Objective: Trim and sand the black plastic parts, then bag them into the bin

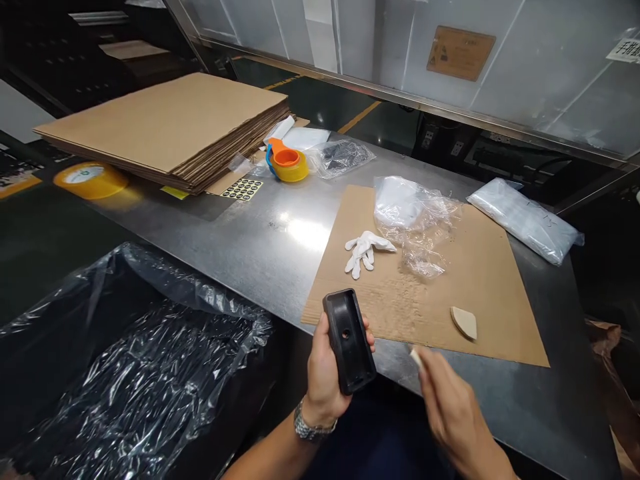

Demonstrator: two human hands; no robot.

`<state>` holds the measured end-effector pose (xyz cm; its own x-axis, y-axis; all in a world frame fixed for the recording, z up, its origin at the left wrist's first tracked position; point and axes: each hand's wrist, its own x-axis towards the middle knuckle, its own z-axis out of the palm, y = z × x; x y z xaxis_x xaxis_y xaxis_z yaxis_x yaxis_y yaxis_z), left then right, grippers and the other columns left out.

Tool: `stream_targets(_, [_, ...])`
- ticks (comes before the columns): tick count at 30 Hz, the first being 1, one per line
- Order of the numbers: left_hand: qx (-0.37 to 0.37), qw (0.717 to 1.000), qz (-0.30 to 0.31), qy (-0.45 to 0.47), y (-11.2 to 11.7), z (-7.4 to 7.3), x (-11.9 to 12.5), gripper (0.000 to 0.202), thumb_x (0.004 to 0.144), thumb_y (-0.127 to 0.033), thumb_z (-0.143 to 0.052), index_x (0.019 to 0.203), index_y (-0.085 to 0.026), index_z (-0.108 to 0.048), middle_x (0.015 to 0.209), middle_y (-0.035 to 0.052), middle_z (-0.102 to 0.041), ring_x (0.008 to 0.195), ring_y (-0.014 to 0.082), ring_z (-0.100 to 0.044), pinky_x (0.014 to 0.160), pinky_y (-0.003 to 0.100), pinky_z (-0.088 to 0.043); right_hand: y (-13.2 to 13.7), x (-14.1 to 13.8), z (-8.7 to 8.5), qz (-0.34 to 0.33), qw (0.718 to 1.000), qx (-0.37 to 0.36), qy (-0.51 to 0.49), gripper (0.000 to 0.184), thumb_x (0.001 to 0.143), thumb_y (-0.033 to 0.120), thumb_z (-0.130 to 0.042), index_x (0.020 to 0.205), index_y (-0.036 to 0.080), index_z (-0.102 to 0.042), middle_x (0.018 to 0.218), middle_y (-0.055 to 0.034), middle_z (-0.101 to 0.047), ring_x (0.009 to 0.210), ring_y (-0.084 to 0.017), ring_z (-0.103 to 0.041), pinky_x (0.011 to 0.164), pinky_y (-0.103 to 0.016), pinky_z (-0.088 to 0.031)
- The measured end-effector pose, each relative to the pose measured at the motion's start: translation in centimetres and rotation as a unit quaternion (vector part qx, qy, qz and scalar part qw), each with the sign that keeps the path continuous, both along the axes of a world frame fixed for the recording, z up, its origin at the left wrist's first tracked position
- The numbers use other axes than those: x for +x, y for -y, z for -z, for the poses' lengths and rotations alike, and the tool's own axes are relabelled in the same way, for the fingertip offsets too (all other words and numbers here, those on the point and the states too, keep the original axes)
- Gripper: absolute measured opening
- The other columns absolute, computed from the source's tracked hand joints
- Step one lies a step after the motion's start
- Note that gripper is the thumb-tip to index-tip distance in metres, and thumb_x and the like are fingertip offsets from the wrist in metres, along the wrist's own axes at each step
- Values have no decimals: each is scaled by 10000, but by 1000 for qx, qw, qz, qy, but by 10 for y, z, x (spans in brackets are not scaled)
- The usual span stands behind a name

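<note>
My left hand [324, 373] is closed around a black rectangular plastic tray-like part [350, 353], hollow side toward me, with a small hole in its floor. To its right, my right hand [453, 400] pinches a small pale piece [416, 358]; most of that piece is hidden by the fingers. On the cardboard sheet [480, 267] lies a beige quarter-round pad [464, 323], up and to the right of my right hand. A white glove [367, 252] rests on the same sheet, beyond the black part.
Clear plastic bags [410, 207] lie on the cardboard. Left on the metal table [250, 247] are a cardboard stack [175, 120], an orange tape dispenser [289, 163] and a yellow tape roll [90, 180]. A wrapped white packet [525, 217] sits right. A plastic-lined bin [150, 360] stands lower left.
</note>
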<state>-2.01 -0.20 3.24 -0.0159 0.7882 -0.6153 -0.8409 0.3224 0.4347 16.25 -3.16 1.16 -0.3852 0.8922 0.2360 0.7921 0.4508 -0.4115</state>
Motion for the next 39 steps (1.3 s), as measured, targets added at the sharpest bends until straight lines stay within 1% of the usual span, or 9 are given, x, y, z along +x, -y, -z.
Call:
stream_targets(2, [10,1000,-5,-1,2,1,0,480,868,-479,-361,798,-103,-651,688,59,-640,566,140,-586,543,242,-494,11,-7,-13,-63,998,19,22,307,931,178,-339,1207,130,-463,721,-51,-572,551,-150,-566,478,-251,-442])
stream_targets(3, [15,1000,-6,0,3,1,-1,485,869,-480,-355,797,-104,-653,677,60,-640,564,141,-586,546,243,-491,15,-9,-18,-83,995,26,40,307,928,183,-354,1200,123,-483,681,-41,-562,512,-143,-551,445,-248,-423])
stream_targets(7, [21,1000,-14,0,5,4,-1,494,864,-489,-350,799,-107,-656,674,60,-643,561,141,-584,546,244,-483,21,-12,-23,-115,989,42,89,298,923,211,-400,1169,128,-547,639,-28,-568,481,-128,-547,414,-239,-401])
stream_targets(9, [25,1000,-19,1,6,5,-1,486,856,-496,-366,804,-110,-657,688,57,-645,565,141,-584,548,245,-481,21,-12,-23,-119,986,47,108,295,926,219,-400,1159,135,-560,634,-24,-575,475,-126,-548,405,-239,-397])
stream_targets(12, [35,999,-24,5,7,4,-2,472,849,-500,-384,820,-117,-658,704,55,-643,577,145,-586,553,250,-479,22,-14,-23,-129,982,51,128,295,926,214,-396,1144,112,-567,633,-29,-579,472,-130,-553,399,-245,-399])
stream_targets(20, [60,998,-22,-9,11,7,-4,489,872,-485,-339,828,-118,-659,714,60,-635,592,145,-579,562,254,-478,21,-16,-23,-139,977,54,151,297,939,219,-369,1130,107,-568,623,-20,-575,469,-117,-555,402,-234,-402])
stream_targets(26, [89,994,-39,-41,11,8,-1,436,831,-510,-413,850,-141,-645,765,48,-624,603,143,-568,568,261,-479,20,-14,-25,-136,975,58,168,294,945,206,-360,1131,103,-562,627,2,-553,457,-98,-551,387,-217,-385])
stream_targets(31, [89,994,-36,-50,13,9,1,447,819,-530,-428,858,-142,-647,754,49,-627,601,147,-569,557,260,-475,21,-12,-24,-137,975,42,170,305,953,217,-334,1142,110,-548,648,0,-561,464,-99,-562,396,-214,-392])
stream_targets(39, [57,995,-30,-74,11,10,3,474,831,-535,-406,866,-127,-646,738,56,-644,591,146,-579,554,255,-475,18,-14,-26,-119,975,68,173,341,967,197,-267,1081,108,-575,615,2,-548,440,-92,-540,396,-224,-350])
